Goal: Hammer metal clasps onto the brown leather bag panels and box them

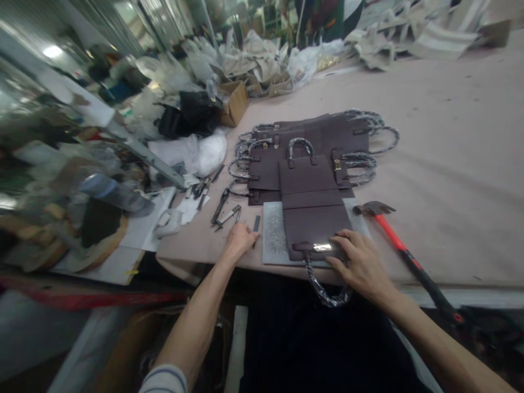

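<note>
A dark brown leather bag panel (pixel 311 203) with wrapped handles lies unfolded over a grey slab (pixel 273 236) at the table's near edge. My right hand (pixel 359 262) rests flat on the panel's near end, beside a shiny metal fitting (pixel 322 247); one wrapped handle (pixel 327 289) hangs over the edge. My left hand (pixel 240 238) sits on the table left of the slab, fingers closing on a small dark strip (pixel 256 224).
A stack of similar brown panels (pixel 311 136) lies behind. A hammer with a red and black handle (pixel 403 248) lies to the right. Small metal tools (pixel 223 210) lie to the left, with cluttered bags, wrapping and a cardboard box (pixel 234 102) beyond.
</note>
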`<state>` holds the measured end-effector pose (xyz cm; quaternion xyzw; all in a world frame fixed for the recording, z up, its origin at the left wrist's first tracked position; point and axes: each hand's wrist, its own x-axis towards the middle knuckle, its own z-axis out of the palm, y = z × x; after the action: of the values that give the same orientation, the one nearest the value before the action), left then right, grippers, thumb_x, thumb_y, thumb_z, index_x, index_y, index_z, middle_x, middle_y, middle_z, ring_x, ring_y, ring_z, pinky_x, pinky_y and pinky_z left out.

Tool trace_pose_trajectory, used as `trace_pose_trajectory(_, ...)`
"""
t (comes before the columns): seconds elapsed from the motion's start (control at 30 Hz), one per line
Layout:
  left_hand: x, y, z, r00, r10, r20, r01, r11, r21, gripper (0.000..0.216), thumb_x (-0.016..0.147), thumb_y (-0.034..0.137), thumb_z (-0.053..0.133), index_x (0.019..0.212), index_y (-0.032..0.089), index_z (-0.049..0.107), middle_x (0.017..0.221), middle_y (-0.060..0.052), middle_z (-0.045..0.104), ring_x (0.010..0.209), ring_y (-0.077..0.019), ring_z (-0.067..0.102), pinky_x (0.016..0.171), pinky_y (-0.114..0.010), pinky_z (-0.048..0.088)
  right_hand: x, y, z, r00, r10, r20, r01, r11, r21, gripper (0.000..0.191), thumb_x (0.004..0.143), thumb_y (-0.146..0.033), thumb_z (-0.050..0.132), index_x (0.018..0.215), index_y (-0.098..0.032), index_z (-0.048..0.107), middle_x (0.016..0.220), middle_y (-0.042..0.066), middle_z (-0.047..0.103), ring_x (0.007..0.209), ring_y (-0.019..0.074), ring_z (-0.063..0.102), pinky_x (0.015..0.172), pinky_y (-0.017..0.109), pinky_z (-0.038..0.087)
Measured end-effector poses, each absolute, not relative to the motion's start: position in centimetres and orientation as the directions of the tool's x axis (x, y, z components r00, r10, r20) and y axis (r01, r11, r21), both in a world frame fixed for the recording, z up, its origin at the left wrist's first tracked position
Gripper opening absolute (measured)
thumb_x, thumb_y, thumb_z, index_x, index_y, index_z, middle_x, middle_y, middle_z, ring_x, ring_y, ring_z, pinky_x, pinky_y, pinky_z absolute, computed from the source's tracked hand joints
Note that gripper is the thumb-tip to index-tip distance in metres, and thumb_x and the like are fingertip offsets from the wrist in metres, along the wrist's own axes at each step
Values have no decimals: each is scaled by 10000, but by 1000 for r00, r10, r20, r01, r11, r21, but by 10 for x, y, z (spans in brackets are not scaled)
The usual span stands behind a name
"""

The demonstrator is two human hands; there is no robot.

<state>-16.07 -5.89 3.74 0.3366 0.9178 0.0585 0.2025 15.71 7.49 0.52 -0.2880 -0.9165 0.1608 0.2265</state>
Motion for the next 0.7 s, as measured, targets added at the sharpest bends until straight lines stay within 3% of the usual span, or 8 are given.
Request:
trace_pose_trajectory(0.1, -174, -68, 42, -756, 615, -223, 562, 786, 259, 259, 883, 387, 680, 994, 171, 770, 948, -136, 787, 927, -246, 730, 771, -286, 512, 157, 83, -6, -727, 562, 394, 424, 819, -386, 394, 916, -472, 577, 1176, -187, 656, 1234, 161, 618, 1149, 365, 577, 969, 547, 480)
trace_pose_trajectory(0.23, -205, -81, 52, -830, 554, -66, 542, 828, 144, 265, 964, 315, 555, 1117, 186, 728, 1156, -153, 749, 1085, -267, 696, 883, -325, 504, 158, 88, -14, -733, 525, 433, 396, 847, -356, 422, 933, -510, 554, 1176, -181, 656, 1228, 167, 622, 1141, 367, 586, 950, 543, 488)
trace_pose_trajectory(0.33, -226, -81, 56, -768, 632, -107, 633, 774, 27, 294, 948, 285, 575, 1202, 195, 693, 1250, -151, 710, 1171, -265, 658, 928, -318, 492, 158, 88, -15, -727, 533, 432, 404, 841, -359, 412, 922, -505, 574, 1174, -189, 655, 1227, 159, 622, 1141, 362, 589, 949, 540, 488)
trace_pose_trajectory(0.57, -250, -58, 55, -668, 688, -283, 726, 686, -47, 129, 834, 166, 619, 922, 131, 706, 1082, -212, 737, 1086, -340, 673, 913, -371, 488, 156, 77, 12, -756, 597, 267, 469, 780, -414, 396, 883, -398, 641, 1221, -194, 640, 1280, 153, 594, 1194, 346, 558, 1002, 538, 483)
trace_pose_trajectory(0.7, -262, -56, 57, -631, 705, -324, 760, 646, -72, 52, 797, 174, 630, 789, 146, 673, 992, -191, 748, 1031, -352, 690, 870, -371, 501, 143, 70, 30, -805, 564, 182, 474, 797, -375, 437, 867, -349, 679, 1271, -188, 632, 1348, 160, 580, 1255, 351, 534, 1073, 559, 430)
